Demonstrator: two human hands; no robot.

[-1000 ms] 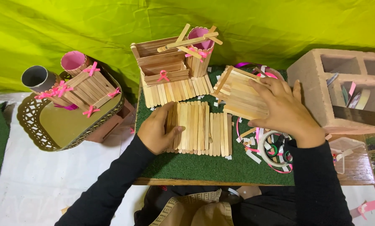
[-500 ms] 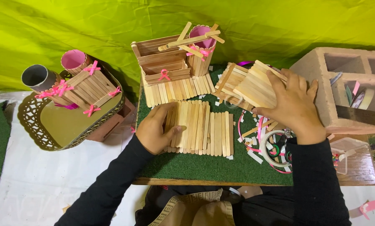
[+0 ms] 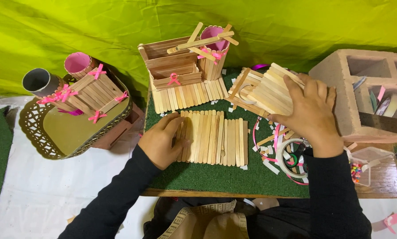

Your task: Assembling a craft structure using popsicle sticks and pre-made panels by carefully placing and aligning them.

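Flat craft-stick panel (image 3: pixel 214 137): centre of the green turf mat (image 3: pixel 216 179), my left hand (image 3: pixel 161 144) spread, pressing its left edge. Second stick panel (image 3: pixel 269 90): tilted, right of the flat panel, gripped by my right hand (image 3: pixel 311 113). Finished stick organizer (image 3: pixel 185 66): behind the flat panel.

My left hand (image 3: pixel 161 144) presses flat on the left edge of a stick panel (image 3: pixel 214 138) lying on the green desk (image 3: pixel 216 179). My right hand (image 3: pixel 311 110) has its grip on a tilted stick bundle (image 3: pixel 269 88).
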